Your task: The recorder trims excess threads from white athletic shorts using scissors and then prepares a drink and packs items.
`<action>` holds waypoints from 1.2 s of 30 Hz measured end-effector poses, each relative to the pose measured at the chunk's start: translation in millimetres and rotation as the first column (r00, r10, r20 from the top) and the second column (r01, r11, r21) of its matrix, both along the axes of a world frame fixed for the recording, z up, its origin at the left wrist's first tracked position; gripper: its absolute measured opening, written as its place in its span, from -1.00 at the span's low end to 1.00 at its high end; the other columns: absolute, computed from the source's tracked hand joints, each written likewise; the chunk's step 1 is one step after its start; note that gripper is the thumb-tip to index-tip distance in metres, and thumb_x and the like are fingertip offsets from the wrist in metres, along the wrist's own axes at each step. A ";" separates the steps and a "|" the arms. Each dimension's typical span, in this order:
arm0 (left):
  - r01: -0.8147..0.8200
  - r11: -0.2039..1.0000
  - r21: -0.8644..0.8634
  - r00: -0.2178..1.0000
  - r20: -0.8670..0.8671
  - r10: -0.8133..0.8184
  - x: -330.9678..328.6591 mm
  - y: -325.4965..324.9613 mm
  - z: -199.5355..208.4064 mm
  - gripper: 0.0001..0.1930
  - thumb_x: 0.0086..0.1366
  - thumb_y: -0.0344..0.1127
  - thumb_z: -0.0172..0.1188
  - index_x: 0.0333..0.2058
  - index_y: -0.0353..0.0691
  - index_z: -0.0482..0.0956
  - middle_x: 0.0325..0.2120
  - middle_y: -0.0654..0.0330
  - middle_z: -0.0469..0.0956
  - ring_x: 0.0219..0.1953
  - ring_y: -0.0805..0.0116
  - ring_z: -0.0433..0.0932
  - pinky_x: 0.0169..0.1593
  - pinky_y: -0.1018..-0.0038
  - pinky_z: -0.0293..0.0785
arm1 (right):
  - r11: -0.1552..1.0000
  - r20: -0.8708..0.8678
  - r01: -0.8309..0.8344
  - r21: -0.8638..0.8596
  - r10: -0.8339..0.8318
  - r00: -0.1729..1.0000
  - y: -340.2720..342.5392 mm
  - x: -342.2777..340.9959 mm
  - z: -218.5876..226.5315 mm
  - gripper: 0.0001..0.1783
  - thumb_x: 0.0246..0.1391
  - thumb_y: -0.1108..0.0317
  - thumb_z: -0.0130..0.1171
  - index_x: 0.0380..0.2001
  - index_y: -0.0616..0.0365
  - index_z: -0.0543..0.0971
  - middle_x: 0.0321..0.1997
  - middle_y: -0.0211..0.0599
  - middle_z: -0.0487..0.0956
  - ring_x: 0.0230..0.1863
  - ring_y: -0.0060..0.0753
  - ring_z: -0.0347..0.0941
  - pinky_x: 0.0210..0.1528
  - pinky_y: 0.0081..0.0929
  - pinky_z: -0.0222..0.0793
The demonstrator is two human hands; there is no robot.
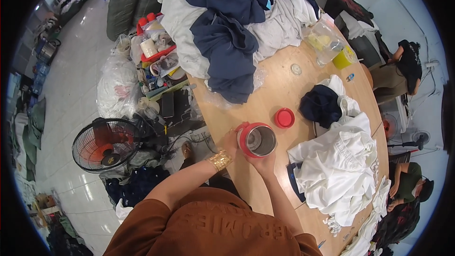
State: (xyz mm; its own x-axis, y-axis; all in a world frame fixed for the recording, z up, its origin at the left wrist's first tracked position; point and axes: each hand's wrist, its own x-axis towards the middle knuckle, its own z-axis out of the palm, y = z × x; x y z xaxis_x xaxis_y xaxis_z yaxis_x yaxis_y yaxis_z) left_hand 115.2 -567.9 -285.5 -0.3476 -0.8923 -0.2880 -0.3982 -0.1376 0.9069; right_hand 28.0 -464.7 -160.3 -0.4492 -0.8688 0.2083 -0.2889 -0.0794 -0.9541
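A red insulated mug (242,138) with a bare steel inside is tilted so that its open mouth faces me. My left hand (231,143) is closed at its left side, by the handle; its fingers are partly hidden behind the mug. Below the rim, my right hand (262,162) is wrapped round the lower side of the mug. The inside looks empty of anything solid. A round red lid (284,118) lies on the wooden table (272,85), just beyond the mug and to its right.
White garments (339,166) and a dark blue cloth (321,105) lie to the right. Navy and white clothes (227,42) are heaped at the far end. A clear pitcher (324,42) and a yellow cup (345,57) stand far right. A fan (106,145) is left. Other people sit beyond the table.
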 end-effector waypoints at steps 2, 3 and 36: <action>-0.196 0.917 0.348 0.978 0.007 0.207 -13.0 1.6 36.5 -0.74 0.21 -0.29 -0.07 -0.31 -0.37 0.50 -0.32 -0.17 0.51 -0.29 -0.09 0.50 -0.15 0.21 0.38 | 0.994 0.045 0.111 -0.013 -0.110 0.993 -8.1 -5.9 -1.8 0.02 -0.45 0.27 0.48 0.11 0.22 0.11 0.06 -0.21 0.33 0.10 -0.28 0.28 0.14 -0.36 0.20; -0.112 0.991 0.069 0.990 -0.075 0.117 -17.9 1.1 9.4 -0.74 0.21 -0.29 -0.08 -0.34 -0.38 0.50 -0.39 -0.15 0.51 -0.32 -0.11 0.49 -0.15 0.19 0.36 | 0.988 0.096 0.151 0.019 -0.152 0.984 -8.9 -7.4 -1.2 0.01 -0.44 0.20 0.48 0.09 0.23 0.13 0.06 -0.19 0.33 0.11 -0.28 0.27 0.14 -0.35 0.19; -0.119 0.993 0.006 0.979 0.169 0.116 72.8 -191.9 -106.1 -0.56 0.02 -0.26 0.19 -0.08 -0.14 0.41 -0.24 0.04 0.48 -0.19 0.05 0.47 -0.16 0.20 0.41 | 0.733 0.026 -0.112 0.671 0.128 0.991 -67.6 128.2 -25.0 -0.79 0.04 0.48 0.08 -0.21 0.18 0.53 -0.32 -0.21 0.55 -0.35 -0.43 0.51 -0.34 -0.56 0.42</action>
